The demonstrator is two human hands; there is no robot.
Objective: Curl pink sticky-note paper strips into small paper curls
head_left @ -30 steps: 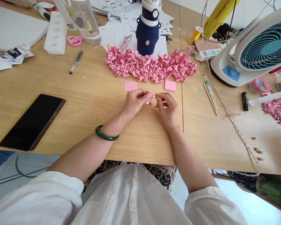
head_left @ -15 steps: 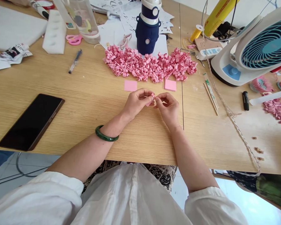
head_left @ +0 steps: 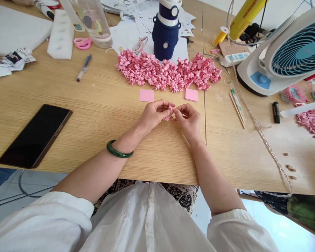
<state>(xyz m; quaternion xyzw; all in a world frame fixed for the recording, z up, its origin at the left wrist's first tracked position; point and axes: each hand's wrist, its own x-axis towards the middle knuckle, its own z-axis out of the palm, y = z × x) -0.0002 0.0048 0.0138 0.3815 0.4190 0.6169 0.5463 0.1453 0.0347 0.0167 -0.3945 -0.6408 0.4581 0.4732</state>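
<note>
My left hand (head_left: pixel 153 113) and my right hand (head_left: pixel 189 119) meet over the middle of the wooden table (head_left: pixel 94 105), both pinching one small pink paper piece (head_left: pixel 169 112) between the fingertips. A green bangle (head_left: pixel 119 150) sits on my left wrist. Just beyond the hands lie two flat pink paper squares, one on the left (head_left: pixel 146 95) and one on the right (head_left: pixel 191 94). Behind them stretches a long heap of curled pink paper pieces (head_left: pixel 168 71).
A black phone (head_left: pixel 35 135) lies at the left. A navy bottle (head_left: pixel 166 29), a clear bottle (head_left: pixel 96 22), pink scissors (head_left: pixel 82 42) and a pen (head_left: pixel 84 68) stand further back. A fan (head_left: pixel 283 56), wooden sticks (head_left: pixel 236 108) and a cord (head_left: pixel 265 140) occupy the right.
My right fingers have closed in on the pink piece, joining the left hand's pinch. Both hands stay in nearly the same place.
</note>
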